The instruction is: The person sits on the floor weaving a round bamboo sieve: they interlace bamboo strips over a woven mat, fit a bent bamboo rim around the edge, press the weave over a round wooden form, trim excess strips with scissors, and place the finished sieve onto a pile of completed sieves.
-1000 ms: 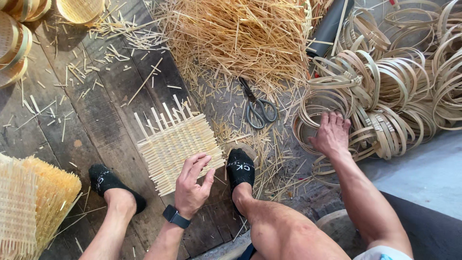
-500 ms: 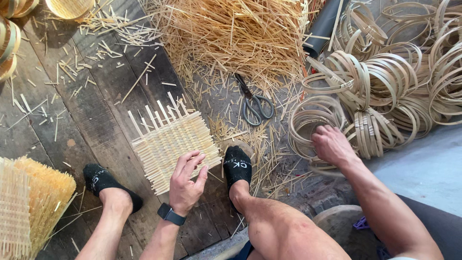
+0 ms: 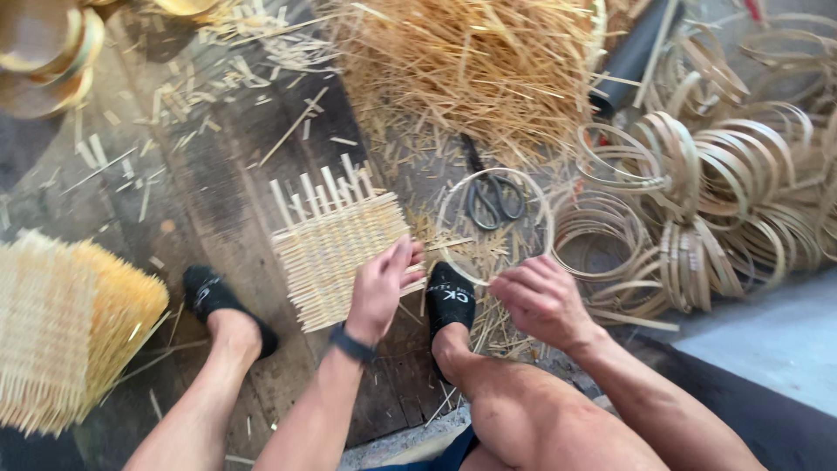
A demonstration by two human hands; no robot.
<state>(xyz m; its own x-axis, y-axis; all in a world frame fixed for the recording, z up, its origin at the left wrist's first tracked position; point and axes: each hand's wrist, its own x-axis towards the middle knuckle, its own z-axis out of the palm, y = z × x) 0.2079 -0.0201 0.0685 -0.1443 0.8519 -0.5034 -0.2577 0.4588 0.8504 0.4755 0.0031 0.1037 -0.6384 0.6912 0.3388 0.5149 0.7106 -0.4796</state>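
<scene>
A square woven bamboo mat lies on the dark wooden floor in front of me. My left hand rests on its right edge, fingers pinching the strips there. My right hand holds a thin bamboo ring by its lower right rim; the ring hovers over the floor just right of the mat, and black scissors show through it. My two feet in black socks sit on either side of the mat.
A heap of bamboo rings fills the right side. Loose bamboo strips are piled at the top. Stacked woven mats stand at the left, finished round baskets at top left. A dark tube lies near the strips.
My right hand left the ring pile and came back toward me with one ring. My left hand shifted along the mat's right edge.
</scene>
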